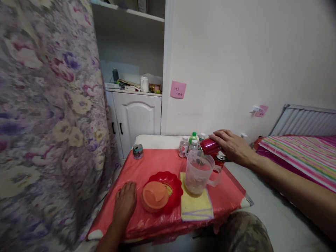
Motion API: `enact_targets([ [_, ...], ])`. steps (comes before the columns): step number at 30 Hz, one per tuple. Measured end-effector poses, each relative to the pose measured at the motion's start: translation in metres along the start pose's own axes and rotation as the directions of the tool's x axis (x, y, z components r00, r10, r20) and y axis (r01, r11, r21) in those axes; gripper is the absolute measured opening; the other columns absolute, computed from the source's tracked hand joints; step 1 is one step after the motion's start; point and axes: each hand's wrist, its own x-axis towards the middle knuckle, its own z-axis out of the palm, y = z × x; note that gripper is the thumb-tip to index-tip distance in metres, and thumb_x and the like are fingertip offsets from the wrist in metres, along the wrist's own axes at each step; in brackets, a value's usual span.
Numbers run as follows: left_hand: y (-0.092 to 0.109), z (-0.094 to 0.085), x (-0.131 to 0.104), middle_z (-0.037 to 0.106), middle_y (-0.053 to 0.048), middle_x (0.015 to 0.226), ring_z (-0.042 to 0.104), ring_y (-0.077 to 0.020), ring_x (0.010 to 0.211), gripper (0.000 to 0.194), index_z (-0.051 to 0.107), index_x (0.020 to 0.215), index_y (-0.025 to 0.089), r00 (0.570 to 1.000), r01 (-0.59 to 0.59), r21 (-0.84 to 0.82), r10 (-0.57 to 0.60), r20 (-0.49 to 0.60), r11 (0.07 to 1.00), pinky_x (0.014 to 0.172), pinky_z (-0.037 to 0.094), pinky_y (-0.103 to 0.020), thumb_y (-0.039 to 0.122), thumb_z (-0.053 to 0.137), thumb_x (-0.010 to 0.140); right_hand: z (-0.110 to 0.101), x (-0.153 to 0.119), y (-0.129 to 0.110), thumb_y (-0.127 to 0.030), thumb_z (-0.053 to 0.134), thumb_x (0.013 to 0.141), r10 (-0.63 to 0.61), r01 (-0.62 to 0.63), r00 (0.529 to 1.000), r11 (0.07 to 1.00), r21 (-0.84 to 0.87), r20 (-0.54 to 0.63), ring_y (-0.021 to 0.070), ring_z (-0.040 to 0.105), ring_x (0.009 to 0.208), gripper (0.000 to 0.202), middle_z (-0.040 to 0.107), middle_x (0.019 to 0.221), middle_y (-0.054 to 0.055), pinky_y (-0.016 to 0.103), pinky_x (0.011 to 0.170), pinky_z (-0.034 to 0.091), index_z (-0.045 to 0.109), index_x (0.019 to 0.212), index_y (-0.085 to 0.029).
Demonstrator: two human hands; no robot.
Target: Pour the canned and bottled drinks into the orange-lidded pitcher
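My right hand [228, 143] is wrapped round a red drink can [209, 146], tipped over the mouth of a clear plastic measuring jug [197, 175]. A thin stream of liquid falls from the can into the jug. The jug stands upright on a folded yellow cloth [195, 208], its handle to the right. My left hand [126, 197] rests on the red table cover [157, 161] with nothing in it, fingers lying on the surface. To its right is a red scalloped plate [176, 182] holding an orange lidded bowl [155, 195].
Behind the jug stand several bottles, including a clear bottle [183, 147] and a green-capped bottle [193, 136]. Another can [219, 160] is right of the jug. A small teal tin [138, 151] sits at the back left. A floral curtain [52, 122] hangs on the left.
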Motion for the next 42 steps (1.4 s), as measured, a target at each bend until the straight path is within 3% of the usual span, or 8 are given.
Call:
enact_targets([
  [8, 0.002, -0.008, 0.002, 0.06, -0.021, 0.146, 0.058, -0.0334, 0.13, 0.042, 0.066, 0.129, 0.009, 1.0, 0.016, 0.015, -0.016, -0.019, 1.0, 0.107, 0.044, -0.046, 0.016, 0.035, 0.101, 0.003, 0.004, -0.006, -0.004, 0.048, 0.095, -0.094, 0.097, 0.993, 0.995, -0.039, 0.065, 0.0327, 0.054, 0.126, 0.052, 0.062, 0.133, 0.017, 0.044, 0.097, 0.055, 0.048, 0.145, -0.016],
  [13, 0.004, -0.018, 0.002, 0.064, -0.018, 0.139, 0.053, -0.0331, 0.134, 0.04, 0.066, 0.126, 0.012, 0.999, 0.02, 0.028, -0.019, -0.042, 0.999, 0.112, 0.037, -0.047, 0.015, 0.037, 0.1, 0.002, 0.009, -0.011, -0.008, 0.05, 0.097, -0.175, 0.177, 0.981, 0.984, -0.022, 0.084, 0.0339, 0.053, 0.13, 0.052, 0.062, 0.137, 0.017, 0.043, 0.092, 0.056, 0.046, 0.148, -0.018],
  [18, 0.007, -0.029, 0.002, 0.071, -0.016, 0.115, 0.063, -0.0322, 0.108, 0.039, 0.066, 0.122, 0.013, 0.999, 0.032, 0.019, -0.031, -0.028, 0.999, 0.095, 0.043, -0.046, 0.015, 0.034, 0.1, -0.003, 0.015, -0.017, -0.007, 0.054, 0.095, -0.188, 0.189, 0.975, 0.982, 0.002, 0.117, 0.0336, 0.054, 0.13, 0.053, 0.061, 0.14, 0.017, 0.044, 0.093, 0.054, 0.048, 0.146, -0.017],
  [21, 0.007, -0.032, 0.002, 0.072, -0.014, 0.11, 0.065, -0.0311, 0.104, 0.037, 0.066, 0.119, 0.015, 1.0, 0.025, 0.0, -0.025, 0.016, 1.0, 0.09, 0.044, -0.044, 0.014, 0.035, 0.099, -0.002, 0.017, -0.017, -0.01, 0.057, 0.095, -0.21, 0.209, 0.968, 0.978, 0.025, 0.139, 0.033, 0.052, 0.132, 0.05, 0.062, 0.139, 0.016, 0.043, 0.095, 0.053, 0.051, 0.144, -0.018],
  [29, 0.005, -0.033, 0.008, 0.072, -0.015, 0.113, 0.066, -0.0273, 0.105, 0.041, 0.069, 0.115, 0.011, 0.993, -0.003, -0.052, 0.01, 0.12, 0.999, 0.091, 0.048, -0.037, 0.007, 0.033, 0.096, 0.006, 0.012, -0.01, -0.017, 0.075, 0.083, -0.231, 0.226, 0.961, 0.973, 0.051, 0.154, 0.0342, 0.049, 0.133, 0.072, 0.059, 0.141, 0.018, 0.044, 0.098, 0.05, 0.045, 0.148, -0.016],
  [32, 0.003, -0.032, 0.006, 0.071, -0.015, 0.117, 0.066, -0.0254, 0.108, 0.042, 0.068, 0.121, 0.011, 0.991, -0.008, -0.071, 0.018, 0.134, 0.997, 0.094, 0.048, -0.035, 0.006, 0.034, 0.095, 0.009, 0.005, -0.008, -0.017, 0.072, 0.085, -0.202, 0.197, 0.969, 0.979, 0.046, 0.145, 0.034, 0.049, 0.134, 0.071, 0.058, 0.143, 0.018, 0.044, 0.1, 0.05, 0.042, 0.15, -0.016],
  [36, 0.0, -0.025, -0.006, 0.069, -0.016, 0.126, 0.064, -0.0268, 0.112, 0.045, 0.062, 0.132, 0.01, 0.994, 0.0, -0.095, 0.011, 0.112, 0.995, 0.098, 0.048, -0.037, 0.007, 0.036, 0.095, 0.016, -0.004, -0.005, -0.014, 0.061, 0.093, -0.144, 0.14, 0.985, 0.989, 0.042, 0.096, 0.0327, 0.052, 0.131, 0.058, 0.061, 0.139, 0.016, 0.045, 0.099, 0.051, 0.044, 0.148, -0.02],
  [42, 0.001, -0.008, -0.019, 0.066, -0.015, 0.131, 0.061, -0.0279, 0.115, 0.043, 0.062, 0.131, 0.014, 1.0, 0.011, -0.131, -0.008, 0.024, 0.991, 0.1, 0.048, -0.04, 0.01, 0.04, 0.095, 0.027, -0.013, -0.001, -0.008, 0.056, 0.093, -0.085, 0.083, 0.996, 0.996, 0.044, 0.042, 0.0309, 0.057, 0.124, 0.058, 0.065, 0.131, 0.014, 0.044, 0.095, 0.055, 0.044, 0.148, -0.023],
])
